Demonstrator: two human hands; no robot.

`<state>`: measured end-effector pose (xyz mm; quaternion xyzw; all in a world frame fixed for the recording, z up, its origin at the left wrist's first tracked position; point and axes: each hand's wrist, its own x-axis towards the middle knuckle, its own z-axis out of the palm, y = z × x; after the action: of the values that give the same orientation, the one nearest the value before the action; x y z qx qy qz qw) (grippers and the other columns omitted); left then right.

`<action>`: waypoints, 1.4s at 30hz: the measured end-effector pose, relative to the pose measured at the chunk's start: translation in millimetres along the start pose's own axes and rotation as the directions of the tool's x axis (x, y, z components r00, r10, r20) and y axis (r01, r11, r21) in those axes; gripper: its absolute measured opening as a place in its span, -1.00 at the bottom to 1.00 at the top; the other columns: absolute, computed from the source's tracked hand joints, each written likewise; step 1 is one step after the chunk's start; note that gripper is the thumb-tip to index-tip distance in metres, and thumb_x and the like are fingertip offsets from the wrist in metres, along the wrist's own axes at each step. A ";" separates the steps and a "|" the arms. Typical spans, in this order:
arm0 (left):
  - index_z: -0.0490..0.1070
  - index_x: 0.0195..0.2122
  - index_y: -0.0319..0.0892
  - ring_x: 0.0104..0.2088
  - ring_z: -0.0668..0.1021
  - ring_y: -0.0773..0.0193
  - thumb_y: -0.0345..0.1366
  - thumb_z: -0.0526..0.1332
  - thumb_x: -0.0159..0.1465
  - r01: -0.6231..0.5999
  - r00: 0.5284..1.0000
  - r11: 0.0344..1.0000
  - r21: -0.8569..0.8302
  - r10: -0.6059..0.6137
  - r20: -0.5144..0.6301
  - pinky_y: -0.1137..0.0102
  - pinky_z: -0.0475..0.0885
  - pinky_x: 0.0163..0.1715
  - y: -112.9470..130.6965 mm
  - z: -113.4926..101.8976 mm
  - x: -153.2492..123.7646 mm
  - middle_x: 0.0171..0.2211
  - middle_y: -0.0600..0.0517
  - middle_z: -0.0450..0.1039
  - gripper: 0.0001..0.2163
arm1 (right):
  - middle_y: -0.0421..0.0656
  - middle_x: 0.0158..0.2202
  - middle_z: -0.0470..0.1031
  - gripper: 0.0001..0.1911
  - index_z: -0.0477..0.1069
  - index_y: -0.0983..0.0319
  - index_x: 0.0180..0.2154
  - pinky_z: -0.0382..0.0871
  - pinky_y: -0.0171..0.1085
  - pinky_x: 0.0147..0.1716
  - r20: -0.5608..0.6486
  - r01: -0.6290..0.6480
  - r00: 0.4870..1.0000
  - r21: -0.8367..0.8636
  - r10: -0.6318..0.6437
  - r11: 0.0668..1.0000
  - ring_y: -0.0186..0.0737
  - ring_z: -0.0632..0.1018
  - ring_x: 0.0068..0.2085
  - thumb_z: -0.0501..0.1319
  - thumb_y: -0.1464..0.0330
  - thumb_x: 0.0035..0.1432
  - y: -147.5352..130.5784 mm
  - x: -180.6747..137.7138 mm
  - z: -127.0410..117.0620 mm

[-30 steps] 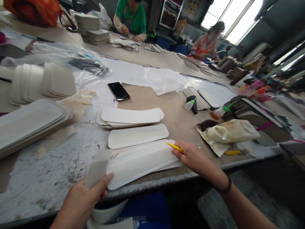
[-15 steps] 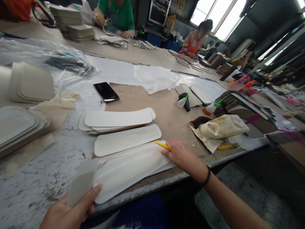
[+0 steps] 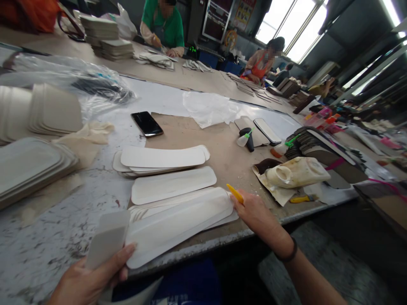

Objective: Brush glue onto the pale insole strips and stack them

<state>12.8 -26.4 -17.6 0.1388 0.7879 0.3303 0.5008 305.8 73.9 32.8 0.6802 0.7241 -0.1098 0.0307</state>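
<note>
My left hand point(image 3: 92, 277) is closed on a small grey rounded card piece point(image 3: 107, 238) at the near table edge, its thumb resting on the left end of a long white strip point(image 3: 179, 223). That strip tops a fanned pile of similar strips. My right hand point(image 3: 256, 214) is closed on a yellow tool point(image 3: 234, 193) and rests at the right end of the same strip. A single white strip point(image 3: 173, 184) lies just behind, and a further pile of strips point(image 3: 160, 159) behind that.
A black phone point(image 3: 146, 124) lies mid-table. A beige plastic jug point(image 3: 295, 173) lies on its side at the right, with small glue bottles point(image 3: 243, 139) beyond. Stacks of grey card pieces point(image 3: 32, 161) sit at the left. Two other people point(image 3: 163, 25) work at the far side.
My right hand has slid right to the strip's end, the yellow tool now off the strip. The left hand keeps its hold on the grey piece. The view shifted slightly.
</note>
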 end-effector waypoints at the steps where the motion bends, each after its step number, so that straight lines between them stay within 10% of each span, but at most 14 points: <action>1: 0.32 -0.72 -0.15 -0.70 0.30 0.39 0.00 0.42 -0.27 0.011 1.000 1.000 -0.013 -0.011 0.001 0.46 0.20 -0.66 -0.7 -1.8 1.0 -0.80 0.19 0.32 -0.63 | -0.12 -0.47 0.48 -0.71 0.33 0.22 -0.41 0.20 -0.28 -0.40 -0.010 0.012 1.000 0.053 -0.012 0.998 -0.19 0.49 -0.41 -0.03 0.27 0.27 0.6 0.1 1.0; 12: 0.33 -0.81 -0.11 -0.73 0.31 0.33 -0.06 0.39 -0.33 -0.138 0.990 0.989 -0.048 0.138 -0.004 0.41 0.19 -0.72 14.1 -5.5 -0.6 -0.85 0.09 0.32 -0.70 | -0.35 -0.72 0.22 -0.68 0.18 0.18 -0.54 0.06 -0.40 -0.67 0.227 -0.133 0.973 0.665 -0.029 0.735 -0.42 0.23 -0.67 0.10 0.12 0.10 -7.1 -5.3 -5.1; 28: 0.27 -0.69 -0.15 -0.65 0.27 0.39 0.04 0.35 -0.13 -0.189 0.936 0.980 -0.060 0.198 0.292 0.48 0.15 -0.58 74.4 -23.8 28.2 -0.77 0.20 0.28 -0.61 | -0.34 -0.73 0.17 -0.55 0.19 0.20 -0.59 -0.05 -0.38 -0.66 0.296 -0.184 0.953 0.745 -0.071 0.642 -0.46 0.16 -0.67 0.15 -0.03 -0.02 -25.0 46.8 -19.1; 42: 0.29 -0.65 -0.18 -0.61 0.25 0.42 -0.04 0.43 -0.15 0.013 0.881 0.972 -0.235 0.100 0.463 0.52 0.18 -0.60 97.9 -20.0 48.1 -0.66 0.16 0.24 -0.62 | -0.35 -0.67 0.08 -0.45 0.17 0.22 -0.58 -0.11 -0.38 -0.66 0.404 -0.277 0.904 0.798 -0.136 0.535 -0.48 0.07 -0.64 0.27 -0.11 -0.14 -14.6 79.0 -29.2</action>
<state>-38.0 65.2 19.0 0.1735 0.5954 0.3870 0.6823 288.6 156.3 47.7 0.5988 0.5274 -0.5860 -0.1408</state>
